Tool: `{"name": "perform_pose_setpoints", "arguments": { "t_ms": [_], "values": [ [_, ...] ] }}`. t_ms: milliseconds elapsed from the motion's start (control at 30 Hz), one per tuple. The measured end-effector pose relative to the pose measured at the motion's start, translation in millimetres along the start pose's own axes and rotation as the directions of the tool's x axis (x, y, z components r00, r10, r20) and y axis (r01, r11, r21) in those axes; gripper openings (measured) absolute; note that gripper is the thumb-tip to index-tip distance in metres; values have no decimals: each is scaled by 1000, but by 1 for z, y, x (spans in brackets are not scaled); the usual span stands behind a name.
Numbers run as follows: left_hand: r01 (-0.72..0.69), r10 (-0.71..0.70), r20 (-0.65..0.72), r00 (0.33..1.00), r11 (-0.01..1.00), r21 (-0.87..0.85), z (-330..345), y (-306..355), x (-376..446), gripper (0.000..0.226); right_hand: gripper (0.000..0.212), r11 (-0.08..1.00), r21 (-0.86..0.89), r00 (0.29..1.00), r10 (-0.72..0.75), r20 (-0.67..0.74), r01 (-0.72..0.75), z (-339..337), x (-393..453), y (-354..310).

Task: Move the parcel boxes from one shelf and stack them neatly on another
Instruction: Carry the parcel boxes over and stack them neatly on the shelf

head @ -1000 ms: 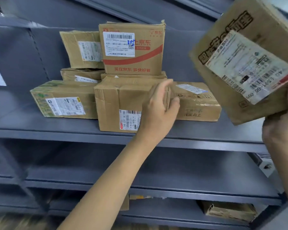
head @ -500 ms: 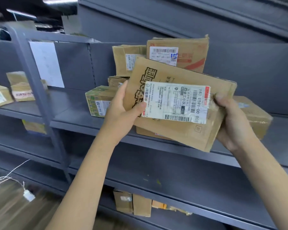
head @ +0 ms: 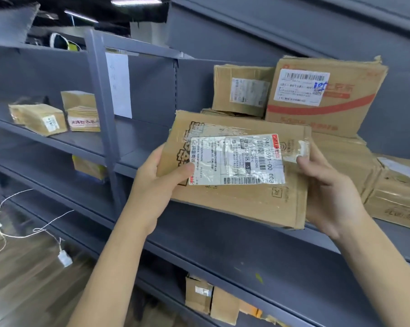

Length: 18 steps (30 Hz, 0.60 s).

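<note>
We hold a flat parcel box (head: 239,175) in front of the grey shelf (head: 199,234), label up. Our left hand (head: 159,182) grips its left edge, thumb on the label; our right hand (head: 329,192) curls round its right edge. Stacked boxes (head: 324,97) sit just behind.

Flat labelled parcel box (head: 241,185) held between both hands, left hand (head: 157,182) gripping its left edge, right hand (head: 329,192) its right edge, stacked boxes (head: 317,100) on grey shelf (head: 223,232) behind the hands
</note>
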<state>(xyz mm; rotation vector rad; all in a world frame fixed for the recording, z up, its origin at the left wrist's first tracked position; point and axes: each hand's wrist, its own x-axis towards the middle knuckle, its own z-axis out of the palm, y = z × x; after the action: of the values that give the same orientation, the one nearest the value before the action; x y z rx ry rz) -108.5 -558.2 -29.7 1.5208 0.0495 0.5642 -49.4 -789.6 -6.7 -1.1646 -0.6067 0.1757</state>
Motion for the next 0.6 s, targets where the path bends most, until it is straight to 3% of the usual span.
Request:
{"name": "perform_pose_setpoints", "arguments": {
  "t_ms": [100, 200, 300, 333, 400, 467, 533, 600],
  "values": [
    [48, -49, -24, 998, 998, -50, -35, -11, 21, 34, 62, 992, -127, 1000, 12, 18, -9, 25, 20, 23],
    [78, -81, -56, 995, 995, -62, -75, -25, 54, 25, 63, 976, -210, 994, 33, -102, -54, 53, 39, 57],
    [109, -111, -50, 993, 993, -39, -108, -37, 94, 23, 99, 953, -302, 968, -59, -242, -17, 81, 58, 85],
    [121, -122, -33, 992, 992, -26, -114, -39, 109, 22, 95, 926, -377, 968, -94, -233, -1, 89, 65, 92],
    [132, -133, 19, 991, 990, 39, -120, -39, 142, 18, 85, 790, -613, 968, -153, -201, -2, 107, 86, 97],
    [112, -125, 88, 988, 984, 135, -117, -32, 178, 11, 98, 567, -823, 939, -273, -210, -19, 113, 112, 101],
    [90, -121, 164, 979, 979, 185, -105, -24, 213, 4, 103, 365, -924, 878, -399, -265, -113, 106, 136, 101],
    [65, -122, 248, 961, 971, 229, -87, -21, 238, 19, 92, 222, -954, 831, -477, -286, -200, 94, 155, 97]
  ]
}}
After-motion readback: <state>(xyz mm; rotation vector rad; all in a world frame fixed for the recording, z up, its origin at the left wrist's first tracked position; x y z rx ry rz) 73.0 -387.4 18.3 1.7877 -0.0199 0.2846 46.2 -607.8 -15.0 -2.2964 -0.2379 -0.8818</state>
